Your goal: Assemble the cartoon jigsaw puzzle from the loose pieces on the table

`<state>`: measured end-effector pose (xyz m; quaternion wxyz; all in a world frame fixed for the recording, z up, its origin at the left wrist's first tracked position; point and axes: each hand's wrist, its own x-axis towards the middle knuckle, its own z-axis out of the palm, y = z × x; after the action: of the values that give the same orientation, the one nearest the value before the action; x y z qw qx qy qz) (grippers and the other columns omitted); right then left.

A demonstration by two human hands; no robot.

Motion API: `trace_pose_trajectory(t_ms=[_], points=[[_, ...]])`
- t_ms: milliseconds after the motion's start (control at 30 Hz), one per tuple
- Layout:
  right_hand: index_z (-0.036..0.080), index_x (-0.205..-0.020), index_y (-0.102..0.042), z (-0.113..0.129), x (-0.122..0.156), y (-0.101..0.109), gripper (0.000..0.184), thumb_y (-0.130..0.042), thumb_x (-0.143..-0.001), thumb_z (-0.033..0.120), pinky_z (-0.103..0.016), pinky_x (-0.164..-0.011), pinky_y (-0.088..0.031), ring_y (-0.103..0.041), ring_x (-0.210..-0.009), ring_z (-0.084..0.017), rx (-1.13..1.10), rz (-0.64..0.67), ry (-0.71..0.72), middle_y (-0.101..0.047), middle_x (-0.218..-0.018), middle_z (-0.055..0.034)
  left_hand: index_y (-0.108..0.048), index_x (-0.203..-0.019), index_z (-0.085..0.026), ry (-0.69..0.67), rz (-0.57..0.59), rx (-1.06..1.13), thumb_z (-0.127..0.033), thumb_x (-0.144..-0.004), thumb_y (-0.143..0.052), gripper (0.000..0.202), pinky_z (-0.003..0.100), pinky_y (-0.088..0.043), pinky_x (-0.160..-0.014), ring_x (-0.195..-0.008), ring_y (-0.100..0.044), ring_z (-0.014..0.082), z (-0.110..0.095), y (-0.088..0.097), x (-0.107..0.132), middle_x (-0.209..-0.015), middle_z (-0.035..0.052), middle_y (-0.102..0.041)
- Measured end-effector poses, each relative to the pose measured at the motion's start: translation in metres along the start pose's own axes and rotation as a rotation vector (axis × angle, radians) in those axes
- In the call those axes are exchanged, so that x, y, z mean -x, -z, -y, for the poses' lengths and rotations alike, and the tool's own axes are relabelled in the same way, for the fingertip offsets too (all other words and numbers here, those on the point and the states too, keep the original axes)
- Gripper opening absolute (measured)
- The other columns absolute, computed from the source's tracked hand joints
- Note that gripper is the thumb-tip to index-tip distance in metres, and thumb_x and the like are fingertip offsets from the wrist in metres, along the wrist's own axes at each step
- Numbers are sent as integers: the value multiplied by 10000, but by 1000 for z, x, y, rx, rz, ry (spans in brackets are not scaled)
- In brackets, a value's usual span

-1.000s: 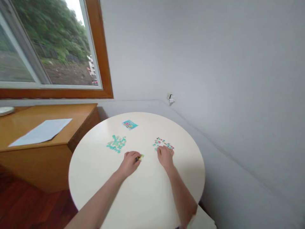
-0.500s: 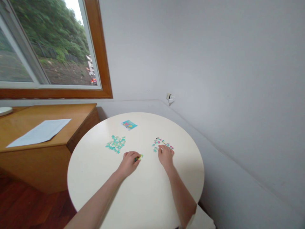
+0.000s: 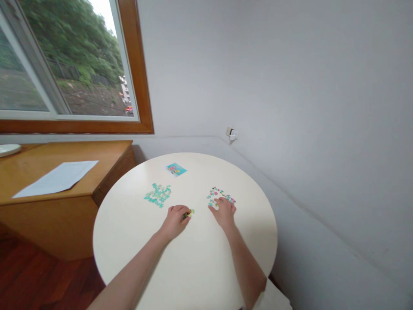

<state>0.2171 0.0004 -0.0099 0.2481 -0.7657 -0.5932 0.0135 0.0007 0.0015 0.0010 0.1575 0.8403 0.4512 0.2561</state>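
Note:
On a round cream table (image 3: 193,262) my left hand (image 3: 176,219) rests with its fingers curled, pinching a small yellow-green clump of puzzle pieces (image 3: 189,213) at its fingertips. My right hand (image 3: 223,212) lies palm down, fingers spread, on the near edge of a loose pile of pink and teal puzzle pieces (image 3: 220,194). To the left of both hands lies a teal cluster of joined pieces (image 3: 158,194). A small blue picture card (image 3: 176,169) sits near the table's far edge.
A wooden sideboard (image 3: 64,202) stands left of the table with a white sheet of paper (image 3: 58,178) on it. Above it is a wood-framed window (image 3: 138,86). Grey walls meet behind the table, with a small wall socket (image 3: 230,133).
My right hand's fingers have spread and shifted slightly left over the pile's near edge. My left hand has stayed where it was.

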Motion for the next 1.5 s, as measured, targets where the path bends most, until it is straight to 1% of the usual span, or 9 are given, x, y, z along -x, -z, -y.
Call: trace_pose_trajectory(t_ms=[100,267,467,633,933,1100,1267,1367,1500], points=[[211,-1078,-659,0,-2,4,301,-579,-830,361,-380,-951,-272,-503,-1129,-220,-36,-41,-12,-608,-1187,-83,-640,-963,-209,-1,3,3,-192,-804,-548,184,409,-357,-925,-1053,-563,229,0,1,0,-1065,72,-659],[190,-1001,-682,-5,-8,17,284,-428,-915,287,-345,-879,-291,-561,-999,-201,-94,-155,-92,-664,-1075,-70,-636,-956,-205,-7,5,10,-190,-800,-546,182,403,-359,-922,-1042,-566,225,0,2,0,-1050,68,-660],[182,-973,-692,-16,-11,23,296,-408,-908,239,-309,-801,-296,-564,-939,-191,-69,-181,-141,-671,-1049,-72,-639,-939,-204,7,-7,22,-178,-813,-512,180,395,-365,-923,-1026,-568,217,0,1,0,-1035,73,-665],[195,-957,-698,-20,-12,19,317,-389,-906,245,-294,-767,-299,-568,-922,-186,-70,-172,-125,-681,-1011,-64,-643,-938,-203,16,-21,35,-137,-797,-507,206,402,-371,-920,-1020,-576,219,1,0,0,-1023,65,-671],[211,-947,-697,-18,-12,14,290,-413,-893,227,-272,-782,-319,-576,-927,-165,-115,-139,-108,-683,-988,-45,-664,-911,-194,33,-56,97,-76,-766,-508,243,391,-394,-918,-964,-597,205,7,-5,-2,-966,58,-684],[211,-910,-699,-16,-12,10,284,-416,-883,209,-267,-816,-344,-586,-960,-158,-154,-128,-92,-690,-1007,-32,-677,-860,-167,41,-90,167,-15,-723,-460,298,333,-470,-822,-826,-628,172,13,-8,-5,-845,43,-693],[212,-889,-699,-11,-10,4,281,-418,-878,216,-257,-841,-372,-607,-921,-146,-204,-76,-17,-703,-975,-18,-651,-890,-123,78,-133,230,55,-649,-358,419,287,-511,-775,-840,-647,152,19,-14,-5,-889,60,-698],[214,-886,-701,-8,-8,2,280,-421,-876,225,-255,-846,-381,-608,-923,-148,-209,-63,3,-702,-962,-18,-649,-903,-122,81,-145,230,38,-647,-355,423,294,-519,-789,-869,-647,160,18,-12,-4,-916,68,-697],[217,-891,-701,-8,-8,1,287,-415,-866,214,-263,-855,-387,-605,-936,-152,-210,-69,9,-701,-973,-22,-674,-855,-159,48,-120,182,-7,-648,-376,393,328,-513,-830,-855,-648,175,11,-3,-1,-883,45,-705]])
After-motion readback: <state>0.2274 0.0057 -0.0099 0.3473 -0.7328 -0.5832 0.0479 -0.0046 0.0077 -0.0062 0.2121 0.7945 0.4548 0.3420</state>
